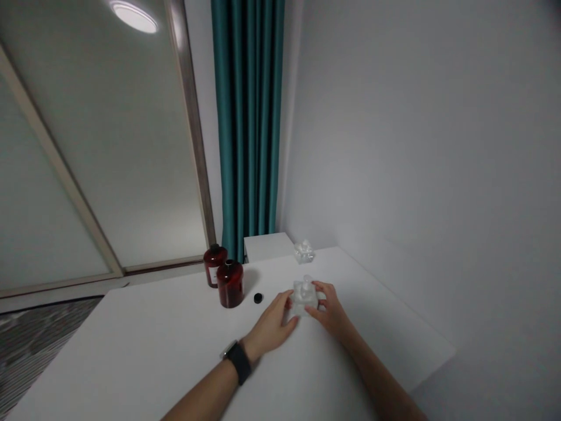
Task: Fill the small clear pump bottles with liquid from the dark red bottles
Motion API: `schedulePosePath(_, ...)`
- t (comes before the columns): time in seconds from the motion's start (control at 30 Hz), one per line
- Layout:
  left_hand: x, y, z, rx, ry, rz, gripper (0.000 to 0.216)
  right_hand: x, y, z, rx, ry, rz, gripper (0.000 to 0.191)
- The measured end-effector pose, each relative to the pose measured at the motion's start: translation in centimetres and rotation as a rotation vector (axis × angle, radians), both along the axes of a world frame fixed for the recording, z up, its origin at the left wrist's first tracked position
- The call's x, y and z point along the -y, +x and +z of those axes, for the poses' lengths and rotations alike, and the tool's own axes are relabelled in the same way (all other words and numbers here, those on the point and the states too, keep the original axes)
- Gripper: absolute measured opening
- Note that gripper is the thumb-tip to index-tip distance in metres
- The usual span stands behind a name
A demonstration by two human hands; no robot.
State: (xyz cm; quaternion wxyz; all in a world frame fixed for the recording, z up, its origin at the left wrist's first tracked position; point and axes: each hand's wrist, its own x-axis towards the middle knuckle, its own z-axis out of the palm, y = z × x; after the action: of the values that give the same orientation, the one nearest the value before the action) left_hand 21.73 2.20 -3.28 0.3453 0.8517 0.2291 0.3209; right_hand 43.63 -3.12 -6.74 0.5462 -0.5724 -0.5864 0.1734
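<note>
A small clear glass bottle (304, 298) with a rounded stopper stands on the white table (153, 351). My left hand (274, 327) rests on the table with its fingertips against the bottle's left side. My right hand (329, 310) is curled around the bottle's right side, thumb and fingers on it. A dark watch sits on my left wrist.
Two dark red bottles (230, 283) stand left of my hands, the nearer one open, with a small black cap (258, 298) lying beside it. Another clear glass piece (304, 251) sits further back by a low white block (267, 245). A teal curtain (248, 123) hangs behind.
</note>
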Motion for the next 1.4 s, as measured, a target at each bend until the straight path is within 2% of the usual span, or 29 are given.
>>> schedulePosePath(0.17,0.4,-0.2,-0.4,0.028,-0.023,-0.014,0.053,0.0,-1.1,-0.4,0.008,0.041,-0.060,0.050)
schedulePosePath(0.43,0.3,-0.7,-0.6,-0.003,0.006,-0.058,0.051,-0.4,-2.8,-0.3,0.094,0.095,-0.229,0.065)
schedulePosePath(0.6,0.5,-0.6,-0.2,-0.027,0.050,-0.052,0.051,-0.5,-3.0,-0.2,0.152,0.098,-0.258,0.064)
schedulePosePath(0.8,1.0,-0.7,0.8,-0.054,0.083,-0.085,0.036,-1.9,-1.3,-0.2,0.204,0.073,-0.264,0.065)
schedulePosePath(1.1,0.9,-0.7,0.4,-0.054,0.096,-0.088,0.030,-6.1,3.5,0.6,0.262,0.036,-0.247,0.065)
schedulePosePath(1.4,0.9,-0.6,0.5,-0.050,0.096,-0.085,0.027,-8.5,5.0,0.2,0.259,0.008,-0.289,0.069)
